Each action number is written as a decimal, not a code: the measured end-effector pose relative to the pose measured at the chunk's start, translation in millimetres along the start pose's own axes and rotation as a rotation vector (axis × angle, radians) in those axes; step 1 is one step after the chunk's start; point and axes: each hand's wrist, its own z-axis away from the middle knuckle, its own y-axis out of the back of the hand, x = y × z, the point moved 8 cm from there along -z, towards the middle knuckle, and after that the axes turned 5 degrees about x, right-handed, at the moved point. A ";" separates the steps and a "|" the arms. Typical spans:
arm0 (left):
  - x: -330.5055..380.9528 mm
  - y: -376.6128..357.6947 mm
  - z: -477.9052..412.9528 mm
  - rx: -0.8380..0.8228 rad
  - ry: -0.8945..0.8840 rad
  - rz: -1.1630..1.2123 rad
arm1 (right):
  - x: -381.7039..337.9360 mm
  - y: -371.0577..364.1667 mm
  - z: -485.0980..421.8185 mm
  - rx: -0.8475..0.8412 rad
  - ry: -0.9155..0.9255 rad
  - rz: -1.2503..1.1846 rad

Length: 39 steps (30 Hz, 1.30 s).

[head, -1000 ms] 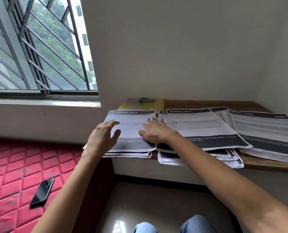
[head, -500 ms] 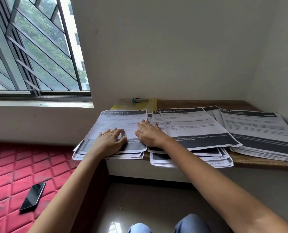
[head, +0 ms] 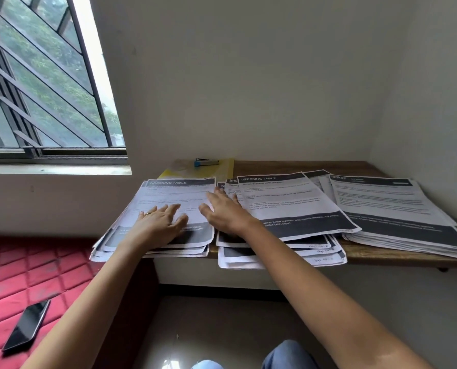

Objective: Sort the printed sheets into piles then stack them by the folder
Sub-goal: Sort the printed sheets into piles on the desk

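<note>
Fingers of the left hand [head: 160, 226] lie flat and spread on the left pile [head: 174, 195] of printed sheets; the right hand [head: 223, 213], fingers straight, rests at that pile's 3 o'clock edge. The yellow folder [head: 226, 169] lies at its 12 o'clock, partly under it.

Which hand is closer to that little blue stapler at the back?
The right hand. It reaches to just short of the blue stapler; the left hand rests flat on the left pile, nearer the person.
</note>
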 end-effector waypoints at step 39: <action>173.3 -12.1 -20.8 -0.035 -0.340 0.454 | 183.4 178.8 86.0 0.910 -0.434 -0.281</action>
